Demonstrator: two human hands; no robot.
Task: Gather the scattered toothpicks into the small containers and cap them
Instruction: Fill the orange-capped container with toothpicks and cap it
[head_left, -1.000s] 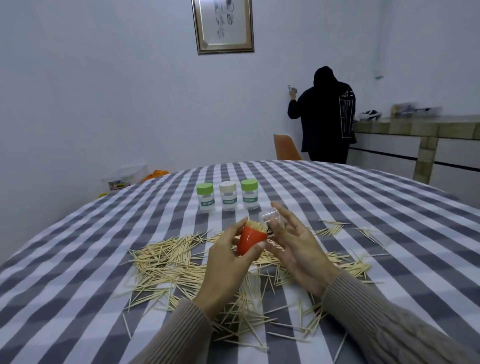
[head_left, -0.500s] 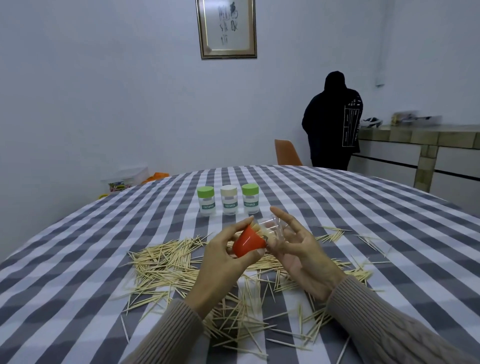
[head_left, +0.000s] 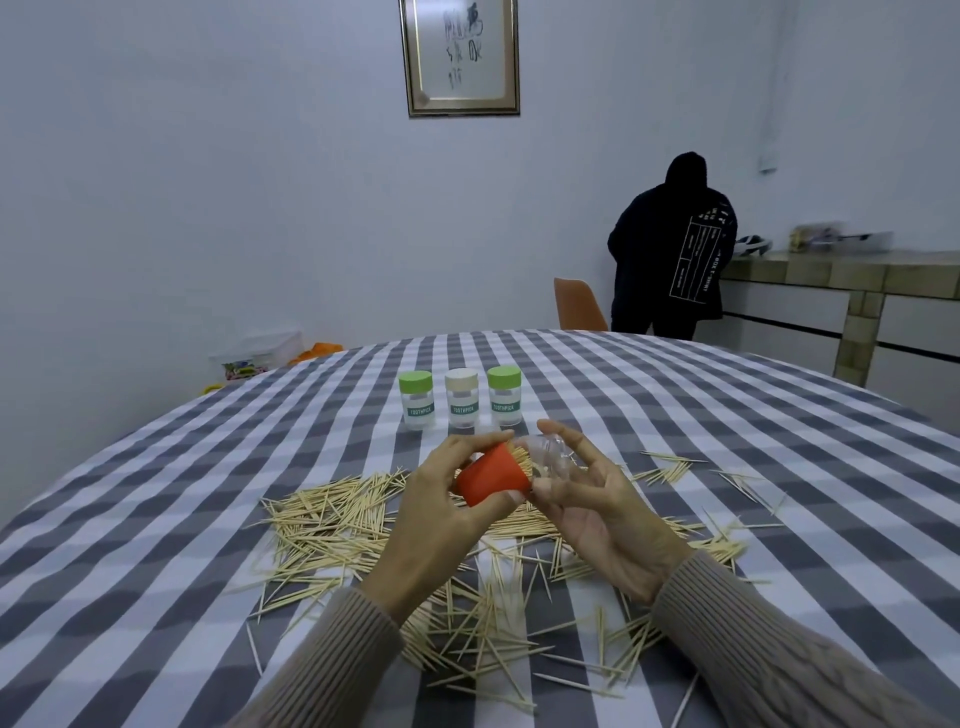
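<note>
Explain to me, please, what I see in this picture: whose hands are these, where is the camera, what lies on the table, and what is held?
There is no machine here. A person wears one wide-angle camera on the head, looking forward and down, so the two arms in knitted sleeves are that person's own.

The left hand grips a small red plastic cup tilted sideways, with wooden toothpicks showing at its mouth. The right hand holds a small clear plastic container against that mouth; whether toothpicks are passing across, I cannot tell.

On the grey and white checked tablecloth many loose toothpicks lie scattered. Farther back stand three small capped jars labelled TOOTHPICK, two with green caps and the middle one beige.

Behind the table, a person in dark hooded clothing faces a counter.
</note>
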